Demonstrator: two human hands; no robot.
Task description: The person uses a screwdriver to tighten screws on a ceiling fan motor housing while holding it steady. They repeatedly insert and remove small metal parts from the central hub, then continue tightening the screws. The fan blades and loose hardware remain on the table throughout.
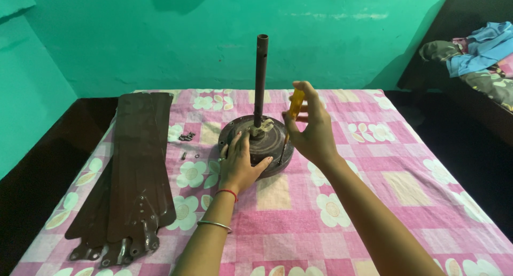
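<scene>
A brown ceiling fan motor (pixel 270 134) with an upright down rod (pixel 261 73) sits on a pink flowered cloth (pixel 299 217). My left hand (pixel 239 161) rests flat on the motor's near left rim, fingers spread. My right hand (pixel 310 129) grips a screwdriver with a yellow handle (pixel 295 104). Its shaft points down to the motor's right edge.
Several brown fan blades (pixel 136 169) lie stacked on the left of the cloth. Small screws (pixel 186 136) are scattered between the blades and the motor. A dark bench with crumpled clothes (pixel 481 49) stands at the far right. A green wall rises behind.
</scene>
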